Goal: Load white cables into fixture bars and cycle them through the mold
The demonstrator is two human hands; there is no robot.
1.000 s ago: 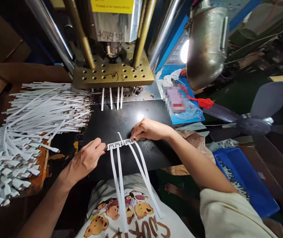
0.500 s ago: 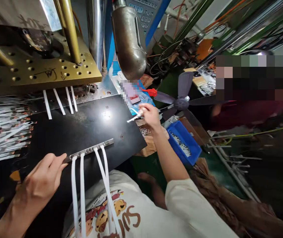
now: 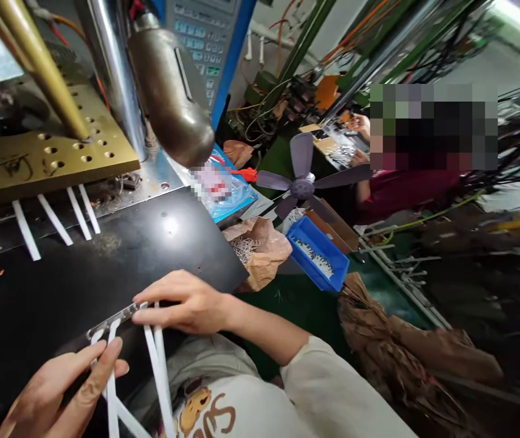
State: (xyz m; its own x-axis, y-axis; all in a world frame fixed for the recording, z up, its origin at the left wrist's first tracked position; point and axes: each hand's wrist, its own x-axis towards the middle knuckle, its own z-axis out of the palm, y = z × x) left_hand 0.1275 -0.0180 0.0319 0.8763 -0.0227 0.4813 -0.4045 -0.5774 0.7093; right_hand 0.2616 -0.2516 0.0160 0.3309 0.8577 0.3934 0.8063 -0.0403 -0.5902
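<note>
A narrow metal bar (image 3: 120,317) lies along the front edge of the black work surface (image 3: 150,243), with several flat white strips (image 3: 152,353) hanging from it toward my lap. My right hand (image 3: 191,302) is closed over the bar's right end, thumb and fingers on either side. At the left end, my left hand (image 3: 77,380) pinches a white strip just below the bar. Its fingers partly cover the strips there. Further back, several white strip ends (image 3: 52,222) stick out from under the press's brass-coloured plate (image 3: 54,164).
Right of the work surface stand an open paper bag (image 3: 266,246) of small parts, a fan (image 3: 303,185) and a blue bin (image 3: 318,255). A rounded metal machine part (image 3: 173,97) hangs above. A co-worker in a dark red top (image 3: 415,194) sits beyond.
My right hand has come from the far right, where it held small white pieces, to the bar's right end. My left hand has shifted from the bar's end to the strips. The view has turned right.
</note>
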